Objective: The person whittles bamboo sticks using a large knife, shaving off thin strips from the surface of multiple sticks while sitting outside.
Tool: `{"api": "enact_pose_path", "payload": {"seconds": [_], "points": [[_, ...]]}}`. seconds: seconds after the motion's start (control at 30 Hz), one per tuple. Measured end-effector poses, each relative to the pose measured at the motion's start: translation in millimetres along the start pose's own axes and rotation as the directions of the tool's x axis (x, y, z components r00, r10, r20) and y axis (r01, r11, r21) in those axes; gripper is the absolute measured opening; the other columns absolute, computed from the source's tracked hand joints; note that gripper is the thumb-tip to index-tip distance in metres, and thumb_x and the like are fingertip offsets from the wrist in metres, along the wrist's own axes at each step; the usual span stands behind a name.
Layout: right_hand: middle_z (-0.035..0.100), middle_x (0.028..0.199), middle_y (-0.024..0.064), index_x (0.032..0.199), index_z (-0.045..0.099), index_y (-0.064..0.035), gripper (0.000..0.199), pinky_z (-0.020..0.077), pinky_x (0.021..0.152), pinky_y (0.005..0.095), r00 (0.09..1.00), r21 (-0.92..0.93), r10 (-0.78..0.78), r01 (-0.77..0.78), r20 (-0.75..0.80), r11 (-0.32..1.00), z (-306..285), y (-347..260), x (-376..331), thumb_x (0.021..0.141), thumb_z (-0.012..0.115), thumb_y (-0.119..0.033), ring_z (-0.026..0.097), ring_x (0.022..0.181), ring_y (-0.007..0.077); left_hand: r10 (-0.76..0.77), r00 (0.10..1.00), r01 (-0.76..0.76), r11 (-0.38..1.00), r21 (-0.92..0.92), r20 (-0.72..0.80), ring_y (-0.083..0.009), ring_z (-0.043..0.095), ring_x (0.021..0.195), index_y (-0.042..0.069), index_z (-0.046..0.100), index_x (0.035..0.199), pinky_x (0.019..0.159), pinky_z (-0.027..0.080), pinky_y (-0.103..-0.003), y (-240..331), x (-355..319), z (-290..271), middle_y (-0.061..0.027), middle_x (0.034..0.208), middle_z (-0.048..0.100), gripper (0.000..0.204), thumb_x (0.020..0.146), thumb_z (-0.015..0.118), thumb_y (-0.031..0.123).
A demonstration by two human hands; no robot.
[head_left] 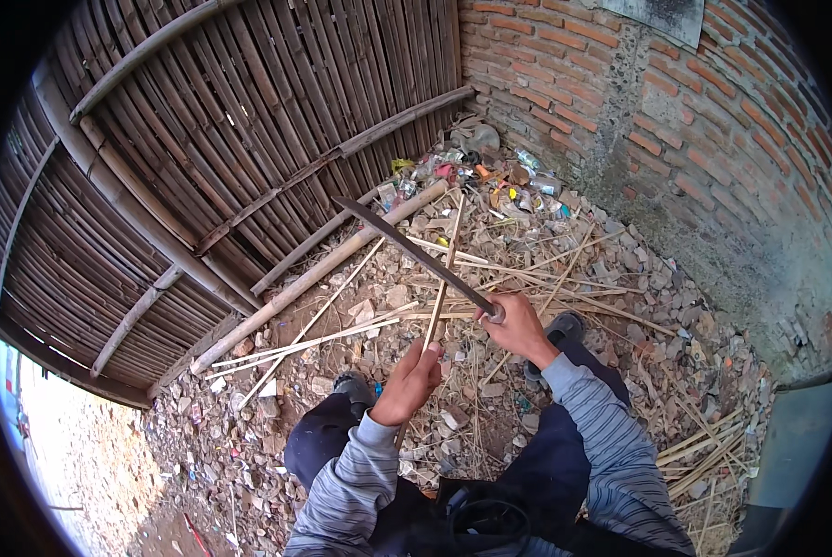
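My right hand is closed round the handle of a machete, whose long dark blade points up and to the left. In my left hand is a narrow bamboo strip, gripped near its lower part and slanting away from me. The blade crosses the strip a little above my left hand; whether the edge touches or bites into it I cannot tell. Beyond and around both hands, pale split bamboo strips lie scattered on the ground.
Stony rubble covers the ground between my feet. A thick bamboo pole lies along the slatted bamboo wall on the left. A brick wall stands at right, with litter in the corner. More strips lie at lower right.
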State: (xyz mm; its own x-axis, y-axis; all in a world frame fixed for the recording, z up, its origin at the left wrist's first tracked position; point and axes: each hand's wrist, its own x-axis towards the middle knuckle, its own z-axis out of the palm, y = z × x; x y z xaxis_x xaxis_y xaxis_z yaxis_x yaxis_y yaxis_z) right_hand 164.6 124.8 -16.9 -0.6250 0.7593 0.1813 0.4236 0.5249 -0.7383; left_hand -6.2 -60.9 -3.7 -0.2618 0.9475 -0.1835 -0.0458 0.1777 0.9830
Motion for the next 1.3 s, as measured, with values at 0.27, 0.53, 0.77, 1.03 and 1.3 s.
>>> {"api": "enact_pose_path", "payload": {"seconds": [0.27,0.53,0.77,1.03,1.3], "points": [[0.071,0.079,0.0023,0.106,0.076,-0.0021,0.017,0.0473,0.061,0.029,0.996,0.546,0.091,-0.084,0.014,0.833,-16,-17,-3,0.095,0.07,-0.014,0.063,0.069,0.0098,-0.159,0.934,0.22,0.962,-0.163,0.319,-0.0062,0.025,0.041,0.011,0.049,0.106,0.039,0.022,-0.025,36,-5,-4,0.0058,0.06,0.031,0.043,0.112,0.034,0.051],[0.043,0.06,-0.0082,0.108,0.073,-0.0014,0.023,0.0251,0.041,0.0244,0.967,0.897,0.244,-0.169,0.071,0.409,-52,-24,-17,0.1,0.069,-0.023,0.035,0.044,0.0018,0.095,0.995,-0.094,0.993,0.067,-0.008,-0.0055,0.026,0.043,0.008,0.052,0.102,0.04,0.024,-0.024,188,-48,-37,0.0057,0.06,0.032,0.041,0.113,0.035,0.044],[0.047,0.062,-0.0074,0.107,0.071,-0.0008,0.026,0.0275,0.042,0.0233,0.958,0.918,0.274,-0.179,0.08,0.355,-57,-18,-25,0.099,0.071,-0.025,0.037,0.045,0.0022,0.828,0.375,-0.638,0.556,0.532,-0.417,-0.003,0.031,0.051,0.009,0.055,0.103,0.045,0.028,-0.022,304,-56,-80,0.0052,0.068,0.041,0.035,0.113,0.044,0.041],[0.035,0.057,-0.0116,0.111,0.074,0.0006,0.043,0.027,0.043,0.0227,0.946,0.898,0.269,-0.268,0.178,0.348,-45,-23,-25,0.102,0.067,-0.041,0.031,0.045,0.0006,0.894,-0.087,-0.939,0.074,0.336,-0.44,-0.0207,0.049,0.088,0.009,0.045,0.1,0.087,0.047,-0.038,292,-24,-85,-0.0057,0.09,0.044,0.04,0.112,0.039,0.047],[0.03,0.056,-0.0106,0.133,0.066,0.0032,0.071,0.0291,0.046,0.0227,0.922,0.921,0.309,-0.311,0.234,0.232,-24,-26,-12,0.099,0.063,-0.06,0.029,0.046,0.0023,0.765,0.249,-0.963,0.128,-0.238,-0.594,-0.0262,0.055,0.1,0.01,0.045,0.096,0.105,0.05,-0.047,183,42,-14,-0.0099,0.1,0.051,0.036,0.114,0.037,0.039]]}}
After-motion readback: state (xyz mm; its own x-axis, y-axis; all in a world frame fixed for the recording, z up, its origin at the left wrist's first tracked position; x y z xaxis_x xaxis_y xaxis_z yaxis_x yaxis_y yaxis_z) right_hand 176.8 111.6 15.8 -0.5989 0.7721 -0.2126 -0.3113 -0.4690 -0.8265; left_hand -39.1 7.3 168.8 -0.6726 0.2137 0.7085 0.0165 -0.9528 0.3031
